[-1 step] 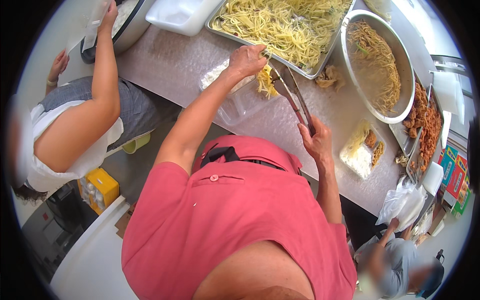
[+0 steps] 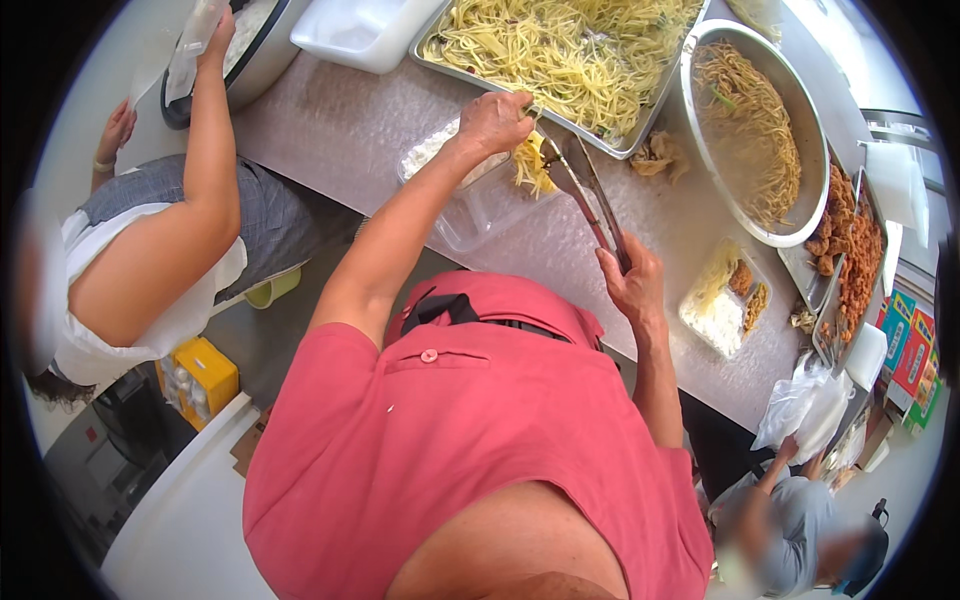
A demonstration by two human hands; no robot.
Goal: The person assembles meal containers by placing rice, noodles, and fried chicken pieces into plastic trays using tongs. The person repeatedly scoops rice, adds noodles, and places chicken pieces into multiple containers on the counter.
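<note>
My right hand [image 2: 636, 280] grips a pair of metal tongs [image 2: 603, 200] by the handle end. The tongs' tips are slightly apart beside yellow shredded food [image 2: 531, 170] in a clear plastic container [image 2: 462, 222]. White rice [image 2: 430, 152] fills another compartment, partly covered by my left forearm. Above the container, my left hand [image 2: 497, 122] is closed with its fingertips pinched together. Something small and greenish shows at them, too small to name. Just beyond lies a metal tray [image 2: 520, 95] heaped with pale yellow shreds [image 2: 570, 50].
A filled meal container [image 2: 725, 300] stands at right, near a white-rimmed basin [image 2: 690, 130] of brown noodles and trays of reddish fried food [image 2: 858, 260]. A white tub [image 2: 350, 40] stands at the back left. A co-worker [image 2: 170, 250] is at left beside a rice pot; another person [image 2: 790, 520] handles plastic bags [image 2: 805, 405].
</note>
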